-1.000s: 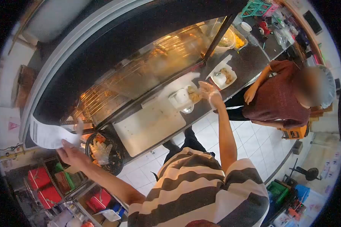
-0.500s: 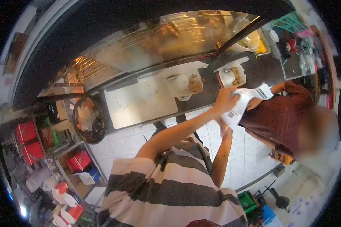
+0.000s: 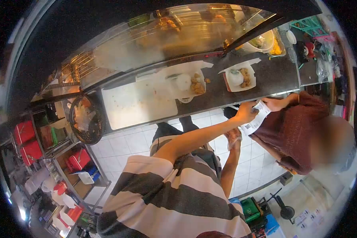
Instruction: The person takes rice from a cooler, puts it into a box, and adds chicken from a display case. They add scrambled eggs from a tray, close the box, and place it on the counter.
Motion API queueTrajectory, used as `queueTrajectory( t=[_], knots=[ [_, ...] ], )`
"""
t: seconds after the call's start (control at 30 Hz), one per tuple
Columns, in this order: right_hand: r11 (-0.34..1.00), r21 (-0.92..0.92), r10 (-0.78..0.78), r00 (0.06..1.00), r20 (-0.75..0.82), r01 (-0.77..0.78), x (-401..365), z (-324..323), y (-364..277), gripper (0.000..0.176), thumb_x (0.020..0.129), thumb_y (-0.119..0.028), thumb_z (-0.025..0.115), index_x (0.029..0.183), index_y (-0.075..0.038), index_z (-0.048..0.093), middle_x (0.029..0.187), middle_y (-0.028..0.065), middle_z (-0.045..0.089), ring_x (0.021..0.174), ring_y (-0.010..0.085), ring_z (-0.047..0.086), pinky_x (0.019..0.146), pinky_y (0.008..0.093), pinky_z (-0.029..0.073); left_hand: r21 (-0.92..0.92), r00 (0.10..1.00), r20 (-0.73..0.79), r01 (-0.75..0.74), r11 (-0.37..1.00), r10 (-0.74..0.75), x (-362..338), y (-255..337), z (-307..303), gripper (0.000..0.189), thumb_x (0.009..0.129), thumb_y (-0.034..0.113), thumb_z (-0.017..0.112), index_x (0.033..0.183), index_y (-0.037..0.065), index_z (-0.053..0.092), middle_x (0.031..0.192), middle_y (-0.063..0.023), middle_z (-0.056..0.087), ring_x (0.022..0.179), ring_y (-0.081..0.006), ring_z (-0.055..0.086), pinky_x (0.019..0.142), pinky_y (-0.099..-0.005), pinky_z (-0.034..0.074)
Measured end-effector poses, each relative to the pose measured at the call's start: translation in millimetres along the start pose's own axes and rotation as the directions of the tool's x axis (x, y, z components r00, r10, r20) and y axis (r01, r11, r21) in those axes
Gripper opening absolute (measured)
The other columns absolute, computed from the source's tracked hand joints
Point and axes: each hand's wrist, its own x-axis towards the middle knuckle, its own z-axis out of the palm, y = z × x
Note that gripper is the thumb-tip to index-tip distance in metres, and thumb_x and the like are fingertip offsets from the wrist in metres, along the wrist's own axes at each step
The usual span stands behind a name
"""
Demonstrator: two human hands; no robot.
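My left hand (image 3: 246, 112) is closed on a white printed paper slip (image 3: 259, 118), probably a receipt, over the counter's front edge. A co-worker's hand (image 3: 276, 104) is at the slip's upper end. Below my left forearm is my right hand (image 3: 233, 139), in what looks like a clear plastic glove; its fingers are partly hidden and blurred. Beyond the slip stands an open food box (image 3: 228, 85) with a white mound, probably rice, and browned pieces (image 3: 245, 77). A second open box (image 3: 184, 99) with similar food sits farther left.
A white board (image 3: 135, 107) lies on the dark counter (image 3: 214, 93), beside a round black basket (image 3: 87, 137). Behind is a glass display case (image 3: 146, 49). A co-worker in a maroon shirt (image 3: 289, 133) stands at the right. A bowl (image 3: 265, 41) sits at the back right.
The slip has swung down and flattened, and my left hand has moved slightly right and down with it. The co-worker's hand now reaches its upper end. My view has shifted somewhat.
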Motion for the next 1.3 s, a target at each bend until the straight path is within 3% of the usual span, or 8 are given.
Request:
queueTrajectory(
  t=[0.2,0.37,0.43,0.47,0.83,1.0,1.23,1.3],
  knots=[
    [0.794,-0.497,-0.170,0.913,0.370,0.349,46,-2,1,0.038,0.092,-0.025,0.062,0.119,0.001,0.055,0.105,0.0114,0.064,0.094,0.0222,0.063,0.078,0.0354,0.054,0.015,0.998,0.048,0.036,0.999,-0.036,0,-2,-1,0.023,0.077,0.017,0.066,0.093,0.000,0.064,0.079,-0.0190,0.063,0.070,-0.0266,0.061,0.065,-0.0382,0.047],
    [0.983,-0.180,0.106,0.907,0.407,-0.035,64,80,-35,0.030,0.085,-0.014,0.068,0.109,0.001,0.060,0.092,0.0065,0.067,0.080,0.0164,0.065,0.070,0.0303,0.053,-0.058,0.996,-0.042,0.071,0.996,-0.073,-10,16,-18,0.024,0.076,0.015,0.069,0.094,0.000,0.064,0.079,-0.0147,0.066,0.073,-0.0234,0.066,0.067,-0.0334,0.052],
    [0.286,-0.765,-0.305,0.812,0.498,0.577,82,121,-37,0.033,0.089,-0.020,0.059,0.116,-0.002,0.058,0.100,0.0097,0.066,0.088,0.0198,0.067,0.074,0.0334,0.056,-0.082,0.993,-0.111,-0.054,0.995,0.044,-23,16,-36,0.022,0.079,0.009,0.068,0.100,0.002,0.063,0.086,-0.0107,0.066,0.076,-0.0193,0.065,0.069,-0.0299,0.052],
    [0.055,-0.808,-0.336,0.773,0.538,0.586,85,142,-43,0.031,0.088,-0.020,0.059,0.114,-0.003,0.058,0.099,0.0101,0.066,0.088,0.0205,0.067,0.074,0.0339,0.056,-0.118,0.981,-0.157,-0.134,0.984,0.115,-36,28,-58,0.022,0.081,0.008,0.067,0.102,0.003,0.064,0.091,-0.0097,0.066,0.079,-0.0175,0.063,0.070,-0.0292,0.051],
    [-0.748,-0.432,0.298,0.837,0.459,0.503,108,277,-59,0.023,0.083,-0.019,0.060,0.103,-0.010,0.066,0.099,0.0143,0.069,0.093,0.0298,0.067,0.077,0.0376,0.056,-0.018,0.628,-0.743,0.325,0.945,-0.231,-151,-45,-267,0.031,0.085,0.015,0.065,0.113,0.003,0.058,0.099,-0.0121,0.064,0.089,-0.0213,0.062,0.078,-0.0337,0.049],
    [-0.386,-0.700,-0.129,0.717,0.686,0.601,134,239,-51,0.022,0.080,-0.022,0.063,0.096,-0.007,0.064,0.091,0.0134,0.068,0.084,0.0322,0.065,0.072,0.0402,0.051,-0.141,0.579,-0.775,0.235,0.962,-0.255,-125,-88,-274,0.036,0.082,0.017,0.066,0.114,0.004,0.057,0.103,-0.0127,0.063,0.090,-0.0225,0.062,0.077,-0.0341,0.049],
    [-0.412,-0.694,0.033,0.770,0.637,0.591,168,226,-36,0.033,0.082,-0.026,0.065,0.109,-0.008,0.058,0.093,0.0198,0.067,0.087,0.0358,0.065,0.076,0.0421,0.052,-0.116,0.591,-0.779,0.189,0.975,-0.207,-117,-97,-274,0.033,0.085,0.017,0.063,0.114,0.005,0.056,0.096,-0.0088,0.063,0.088,-0.0179,0.060,0.078,-0.0314,0.048],
    [-0.229,-0.823,-0.165,0.813,0.559,0.519,168,220,-29,0.034,0.082,-0.026,0.066,0.110,-0.009,0.056,0.093,0.0205,0.067,0.086,0.0382,0.065,0.076,0.0434,0.052,-0.165,0.586,-0.767,0.217,0.962,-0.263,-119,-85,-279,0.036,0.081,0.016,0.066,0.114,0.004,0.056,0.099,-0.0111,0.063,0.088,-0.0199,0.060,0.077,-0.0327,0.048]
  ],
)
